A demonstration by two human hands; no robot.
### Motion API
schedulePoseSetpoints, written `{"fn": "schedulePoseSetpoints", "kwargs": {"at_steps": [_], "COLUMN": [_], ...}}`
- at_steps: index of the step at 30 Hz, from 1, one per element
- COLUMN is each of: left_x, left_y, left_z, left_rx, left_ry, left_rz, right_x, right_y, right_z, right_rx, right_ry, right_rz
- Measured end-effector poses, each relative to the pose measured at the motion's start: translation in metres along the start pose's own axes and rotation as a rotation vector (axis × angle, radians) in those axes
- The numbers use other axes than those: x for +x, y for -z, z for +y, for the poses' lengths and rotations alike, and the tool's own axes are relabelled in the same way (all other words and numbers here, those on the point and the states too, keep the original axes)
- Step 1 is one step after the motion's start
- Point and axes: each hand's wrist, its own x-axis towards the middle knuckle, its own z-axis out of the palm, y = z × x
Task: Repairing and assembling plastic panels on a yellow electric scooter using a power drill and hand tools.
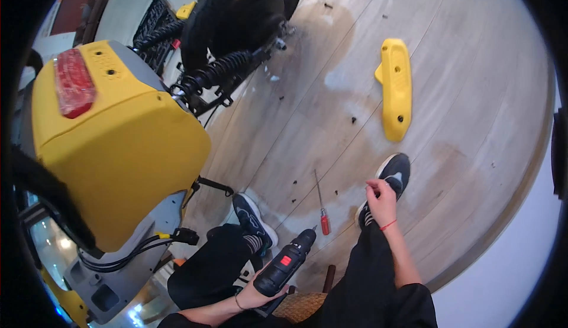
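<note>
My left hand [253, 295] is wrapped round a black cordless drill [277, 273] with a red patch on its housing. The drill's thin bit points up and to the right, toward the floor between my feet. Over my right shoe [397, 167] hovers my right hand [384, 204], its thumb and fingertips pinched together. Whatever may be between them is too small to make out. A screwdriver [325, 223] with a red handle lies on the floor just beyond the drill's tip. Farther off to the right rests a long yellow plastic cover [397, 94] with dark holes.
A yellow scooter body [124, 156] with a red tail light [74, 83] fills the left side. Its black wheel [242, 23] and coil spring [220, 70] stand behind. Several small dark screws [354, 120] are scattered on the wood floor. A black toolbox tray [155, 29] lies far left.
</note>
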Motion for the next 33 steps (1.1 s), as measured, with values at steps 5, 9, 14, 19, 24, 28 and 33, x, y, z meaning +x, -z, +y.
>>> {"fn": "schedulePoseSetpoints", "kwargs": {"at_steps": [5,9,14,19,24,28,33], "left_x": [-0.002,-0.003,-0.007,-0.032,-0.055,-0.084,-0.126], "left_y": [-0.003,-0.002,-0.005,-0.001,-0.015,-0.016,-0.012], "left_z": [0.016,-0.007,-0.025,-0.031,-0.086,-0.071,-0.080], "left_rx": [0.054,0.084,0.258,0.229,0.009,-0.125,-0.137], "left_ry": [0.141,0.065,0.054,0.001,0.020,-0.244,-0.528], "left_rz": [-0.042,0.005,-0.003,0.043,0.127,0.083,0.206], "right_x": [0.006,-0.004,-0.008,0.004,-0.012,-0.066,-0.146], "right_y": [0.003,0.017,0.009,0.001,0.013,0.025,0.038], "right_z": [0.027,0.036,0.047,0.034,0.052,-0.054,-0.156], "right_rx": [0.279,0.409,0.368,0.369,0.188,-0.005,0.119], "right_ry": [-0.211,-0.316,-0.313,-0.232,-0.312,-0.095,0.017], "right_rz": [0.098,0.205,0.215,0.283,0.251,-0.172,-0.137]}}
